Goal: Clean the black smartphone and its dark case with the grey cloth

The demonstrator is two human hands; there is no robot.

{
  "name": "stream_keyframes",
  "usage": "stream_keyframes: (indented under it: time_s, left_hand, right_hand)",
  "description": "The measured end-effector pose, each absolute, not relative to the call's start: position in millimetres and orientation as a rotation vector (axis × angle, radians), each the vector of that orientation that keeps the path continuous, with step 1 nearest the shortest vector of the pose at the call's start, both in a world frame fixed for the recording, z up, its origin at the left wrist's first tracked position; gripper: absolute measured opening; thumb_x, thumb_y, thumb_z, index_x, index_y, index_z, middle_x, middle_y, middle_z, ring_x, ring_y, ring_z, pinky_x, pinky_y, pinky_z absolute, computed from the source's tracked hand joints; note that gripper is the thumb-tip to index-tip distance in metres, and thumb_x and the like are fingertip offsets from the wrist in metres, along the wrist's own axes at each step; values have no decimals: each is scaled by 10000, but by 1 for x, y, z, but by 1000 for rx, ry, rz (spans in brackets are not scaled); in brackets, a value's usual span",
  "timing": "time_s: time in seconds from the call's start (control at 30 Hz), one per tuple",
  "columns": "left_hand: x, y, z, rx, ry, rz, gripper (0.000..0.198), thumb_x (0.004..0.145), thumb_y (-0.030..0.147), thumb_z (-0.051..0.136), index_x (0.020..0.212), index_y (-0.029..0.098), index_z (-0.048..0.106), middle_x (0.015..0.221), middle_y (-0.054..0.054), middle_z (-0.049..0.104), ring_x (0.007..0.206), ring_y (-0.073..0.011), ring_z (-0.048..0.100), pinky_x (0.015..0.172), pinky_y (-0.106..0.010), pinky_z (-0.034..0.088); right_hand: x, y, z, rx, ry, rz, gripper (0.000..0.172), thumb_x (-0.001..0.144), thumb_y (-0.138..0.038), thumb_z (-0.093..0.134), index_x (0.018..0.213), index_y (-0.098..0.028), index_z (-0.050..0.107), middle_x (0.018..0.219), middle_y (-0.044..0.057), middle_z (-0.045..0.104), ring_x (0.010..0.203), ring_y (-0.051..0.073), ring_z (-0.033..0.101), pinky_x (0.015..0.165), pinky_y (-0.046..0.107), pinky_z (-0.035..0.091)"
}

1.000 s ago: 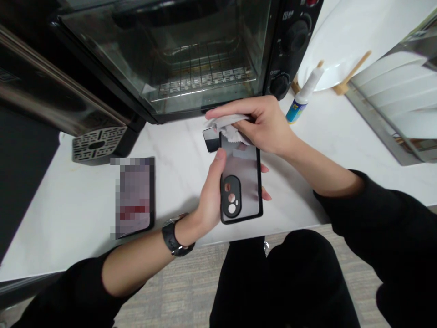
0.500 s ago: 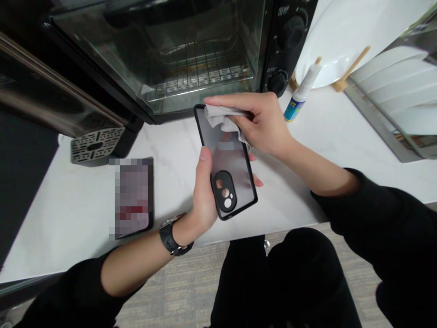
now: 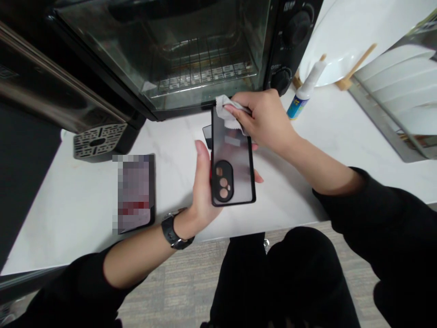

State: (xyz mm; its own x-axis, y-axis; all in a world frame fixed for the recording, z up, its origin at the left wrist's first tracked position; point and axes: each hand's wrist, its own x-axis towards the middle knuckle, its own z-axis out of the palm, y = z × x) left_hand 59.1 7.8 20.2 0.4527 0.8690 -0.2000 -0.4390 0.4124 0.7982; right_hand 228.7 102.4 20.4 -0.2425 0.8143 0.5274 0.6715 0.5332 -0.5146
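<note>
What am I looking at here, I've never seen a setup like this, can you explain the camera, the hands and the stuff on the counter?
There's no machine here: just a person's bare hands, seen from a camera worn on their head, looking forward and down. The left hand supports a clear phone case with a black rim from beneath, thumb clear of its edge. The right hand pinches a light grey cloth against its far end. On the white counter, a flat device with a pixelated face lies to the left and a small bottle stands to the right. Behind is an oven.
</note>
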Motion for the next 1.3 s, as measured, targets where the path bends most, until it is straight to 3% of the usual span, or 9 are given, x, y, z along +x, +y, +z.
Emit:
stream_keyframes:
  time_s: [0.13,0.23,0.37,0.5,0.77,0.93,1.03,1.17,1.3]
  left_hand:
    - [58,5,25,845,630,1067,744,887,873,503,1276,269,696,1332,-99,717,1017,-288,757,857,-446,636]
    - [57,5,23,980,626,1102,639,814,765,730,1216,269,699,1270,-82,721,1104,-304,731,909,-481,639]
    - [56,10,16,1015,778,1161,312,840,348,814,1110,248,693,1065,-28,725,955,-216,726,816,-394,670]
    - [58,15,10,959,831,1189,242,790,148,719,1017,224,690,899,6,707,796,-162,677,665,-301,648]
    - [59,17,2,1065,856,1201,372,974,473,696,751,203,570,558,77,519,462,-96,561,521,-239,535]
    - [57,17,0,1101,831,1041,271,1004,461,661,1039,193,646,876,24,711,786,-177,797,806,-333,674]
    - [59,17,-1,1055,815,1015,311,993,421,675,1200,202,601,1050,-6,711,770,-179,804,764,-334,685]
    - [63,18,-4,1031,842,921,331,996,400,654,1225,169,588,1079,-59,709,769,-167,790,741,-306,677]
    - [61,19,-7,1218,872,888,201,1015,333,585,1109,159,624,1108,-97,747,873,-195,787,791,-334,676]
  right_hand:
    - [230,107,18,-1248,-1853,123,124,986,-176,598,934,-231,696,950,55,779,832,214,650,792,336,450]
    - [232,108,17,-1240,-1810,139,145,939,-140,635,946,-243,737,934,36,791,804,222,672,793,343,470]
    - [233,105,19,-1182,-1740,182,174,953,-182,637,815,-240,726,781,7,752,746,206,672,744,330,492]
    - [233,97,26,-1015,-1577,106,245,1050,-200,497,1055,-211,742,1052,31,794,1003,204,726,912,311,534]
    - [228,87,29,-1046,-1672,-20,397,1139,-320,313,1403,-196,583,1467,69,666,1407,208,580,1214,389,430]
    - [232,90,27,-1070,-1699,-38,512,1133,-457,252,1298,-203,664,1231,116,733,1176,268,663,1058,461,516]
    - [247,93,19,-1020,-1953,53,546,1102,-558,293,1162,-251,741,1106,105,778,1145,305,690,1069,532,513]
    - [258,85,9,-984,-2136,174,405,1115,-403,365,1204,-252,730,1224,79,784,1324,279,649,1296,613,251]
    - [243,59,4,-766,-2382,245,466,1117,-399,382,1471,-168,577,1411,125,704,1395,259,604,1325,579,207]
